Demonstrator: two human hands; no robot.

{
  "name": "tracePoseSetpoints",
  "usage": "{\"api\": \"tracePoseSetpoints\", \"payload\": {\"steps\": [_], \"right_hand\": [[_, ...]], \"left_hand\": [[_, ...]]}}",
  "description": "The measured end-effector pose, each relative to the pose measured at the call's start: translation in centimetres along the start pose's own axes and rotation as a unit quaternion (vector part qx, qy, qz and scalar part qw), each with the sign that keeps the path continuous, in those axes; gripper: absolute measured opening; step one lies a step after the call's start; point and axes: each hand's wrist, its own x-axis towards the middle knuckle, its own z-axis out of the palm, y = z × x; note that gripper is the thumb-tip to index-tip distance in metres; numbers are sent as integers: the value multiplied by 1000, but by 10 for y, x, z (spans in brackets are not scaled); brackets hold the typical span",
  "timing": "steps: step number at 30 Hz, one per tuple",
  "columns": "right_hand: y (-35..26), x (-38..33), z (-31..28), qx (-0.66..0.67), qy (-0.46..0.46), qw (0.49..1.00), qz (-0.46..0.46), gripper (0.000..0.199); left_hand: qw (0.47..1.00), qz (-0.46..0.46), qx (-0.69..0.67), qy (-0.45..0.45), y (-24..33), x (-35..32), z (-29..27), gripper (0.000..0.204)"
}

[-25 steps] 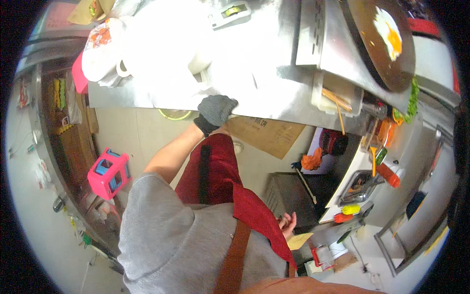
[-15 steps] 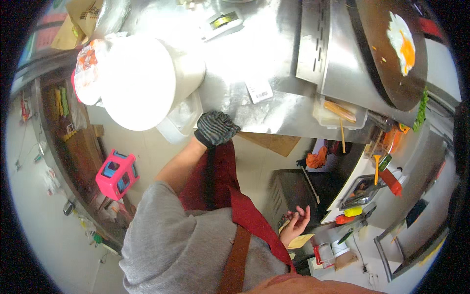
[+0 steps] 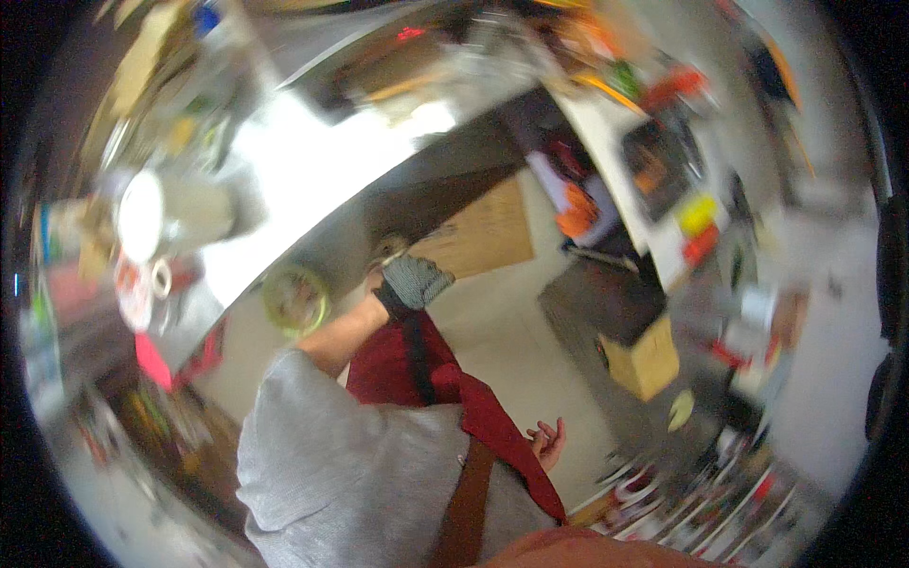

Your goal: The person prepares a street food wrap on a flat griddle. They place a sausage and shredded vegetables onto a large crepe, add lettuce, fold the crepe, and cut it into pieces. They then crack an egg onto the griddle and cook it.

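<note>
The gloved left hand [image 3: 414, 284] hangs with fingers curled in front of the red apron [image 3: 388, 369]; whether it grips anything, I cannot tell. The right hand [image 3: 547, 443], bare and loosely open, is beside the apron's edge. Brown cardboard [image 3: 497, 232] lies on the floor [image 3: 502, 327] near the blurred, glaring counter [image 3: 312, 170]

right hand [image 3: 546, 445]: forearm hidden by apron [image 3: 502, 434] | white tub [image 3: 180, 216]: blurred
</note>
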Motion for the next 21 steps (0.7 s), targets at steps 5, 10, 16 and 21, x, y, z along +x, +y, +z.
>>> {"api": "tracePoseSetpoints", "payload": {"steps": [5, 10, 16, 21], "right_hand": [[105, -70, -116, 14, 142, 989, 34, 41], [182, -90, -205, 103, 225, 962, 113, 37], [246, -14, -333, 164, 253, 949, 86, 32], [293, 116, -486, 132, 223, 963, 76, 35]], "left_hand": [[971, 181, -49, -147, 220, 42, 107, 44], [872, 333, 88, -349, 397, 42, 202, 41], [816, 384, 139, -409, 553, 60, 287, 35], [845, 346, 104, -395, 646, 111, 391, 33]]}}
